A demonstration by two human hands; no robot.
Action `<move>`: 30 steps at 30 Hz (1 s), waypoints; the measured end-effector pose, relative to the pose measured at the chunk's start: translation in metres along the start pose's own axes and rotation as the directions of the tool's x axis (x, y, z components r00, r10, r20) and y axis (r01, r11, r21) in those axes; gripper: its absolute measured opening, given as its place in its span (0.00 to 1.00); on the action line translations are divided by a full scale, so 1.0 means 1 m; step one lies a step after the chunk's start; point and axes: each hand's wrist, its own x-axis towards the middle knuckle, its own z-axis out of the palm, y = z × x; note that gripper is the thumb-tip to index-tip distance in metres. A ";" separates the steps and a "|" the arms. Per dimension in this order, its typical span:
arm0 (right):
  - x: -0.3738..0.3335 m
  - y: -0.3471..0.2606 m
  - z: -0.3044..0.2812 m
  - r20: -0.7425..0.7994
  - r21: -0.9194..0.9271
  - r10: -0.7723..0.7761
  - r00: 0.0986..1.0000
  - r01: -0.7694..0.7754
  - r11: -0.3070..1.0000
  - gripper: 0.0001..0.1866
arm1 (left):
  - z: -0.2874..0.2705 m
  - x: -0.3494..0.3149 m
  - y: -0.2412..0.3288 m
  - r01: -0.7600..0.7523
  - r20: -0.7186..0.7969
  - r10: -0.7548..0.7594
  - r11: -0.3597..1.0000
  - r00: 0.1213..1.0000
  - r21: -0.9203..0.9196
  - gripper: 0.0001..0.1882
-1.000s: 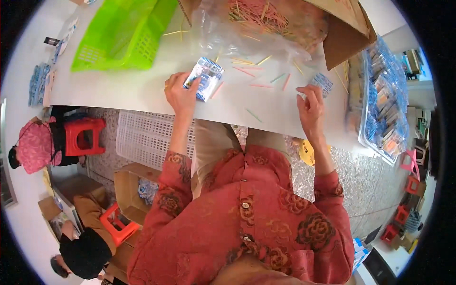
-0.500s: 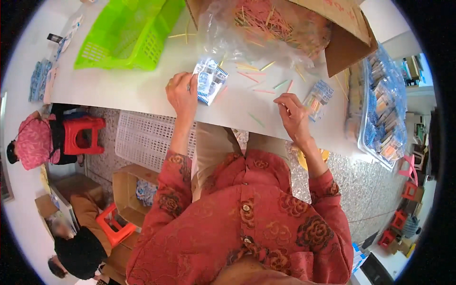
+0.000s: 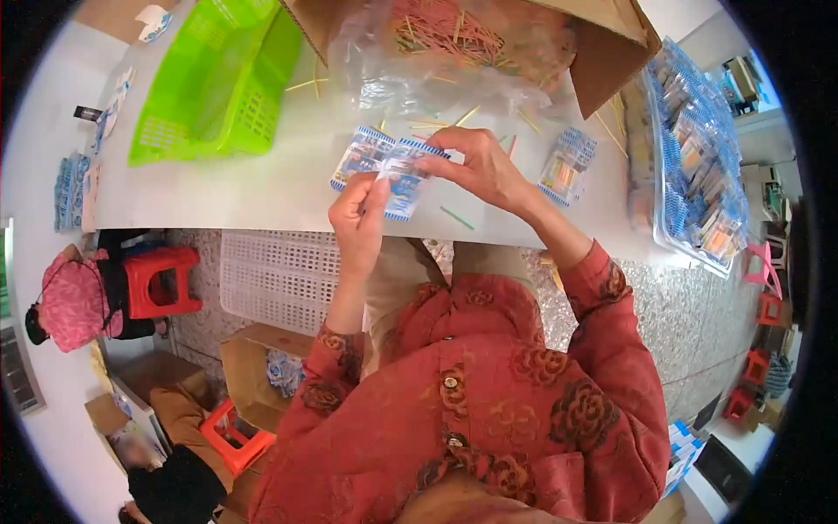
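Observation:
Over the near part of the white table, a small blue-and-white packet [image 3: 405, 185] is held between both hands. My left hand [image 3: 358, 217] pinches its left side between thumb and fingers. At the packet's striped upper edge, my right hand [image 3: 478, 166] has its thumb and fingertips closed. A second blue-and-white packet [image 3: 360, 155] lies just behind and to the left of the held one. To the right of my right hand rests a clear-windowed packet [image 3: 566, 168] with coloured sticks showing inside. A green stick [image 3: 456, 217] lies near the table's front edge.
A bright green basket [image 3: 205, 105] stands at the back left. A cardboard box [image 3: 615, 57] with a plastic liner [image 3: 384, 79] holds many pink sticks [image 3: 449, 31]. At the right is a tray [image 3: 668, 210] heaped with filled packets. Two people sit to the left.
My left hand has brought a packet nearer to me. My right hand has moved left from beside the windowed packet to the held packet's upper edge. The whole view has shifted slightly.

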 end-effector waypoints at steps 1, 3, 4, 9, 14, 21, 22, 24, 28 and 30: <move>0.001 -0.002 -0.001 0.026 -0.025 0.032 0.999 -0.031 0.999 0.11 | 0.001 -0.001 0.003 -0.015 0.035 0.015 1.000 0.999 -0.012 0.08; 0.002 -0.005 -0.003 0.056 -0.051 0.065 0.996 -0.062 0.997 0.11 | 0.002 0.000 0.005 -0.027 0.065 0.028 0.999 0.997 -0.026 0.08; 0.001 -0.006 -0.005 0.073 -0.102 0.035 0.997 -0.028 0.994 0.11 | 0.001 0.002 0.004 -0.110 0.107 0.105 0.993 0.989 0.044 0.07; -0.002 -0.011 -0.013 0.163 -0.294 -0.038 0.986 0.086 0.952 0.09 | 0.004 0.007 0.018 -0.256 0.214 0.203 0.931 0.956 0.260 0.06; -0.005 -0.017 -0.014 0.145 -0.292 -0.119 0.982 0.157 0.943 0.07 | 0.010 0.004 0.024 -0.255 0.230 0.187 0.913 0.955 0.319 0.07; -0.008 -0.026 -0.013 0.086 -0.282 -0.088 0.992 0.110 0.953 0.08 | 0.014 0.000 0.013 -0.269 0.165 0.230 0.922 0.959 0.280 0.07; -0.009 -0.026 -0.014 0.063 -0.251 -0.074 0.995 0.087 0.964 0.10 | 0.015 -0.002 0.010 -0.140 0.149 0.114 0.974 0.982 0.179 0.07; -0.009 -0.031 -0.015 0.040 -0.220 -0.058 0.997 0.066 0.973 0.12 | 0.017 -0.004 0.006 -0.006 0.147 -0.005 0.997 0.989 0.074 0.06; -0.014 -0.045 -0.015 -0.117 -0.234 -0.230 0.966 0.198 0.952 0.20 | 0.022 -0.007 0.004 0.237 0.163 -0.202 0.942 0.966 -0.236 0.05; -0.019 -0.050 -0.018 -0.124 -0.241 -0.240 0.963 0.206 0.948 0.21 | 0.023 -0.008 0.004 0.254 0.172 -0.208 0.915 0.963 -0.314 0.05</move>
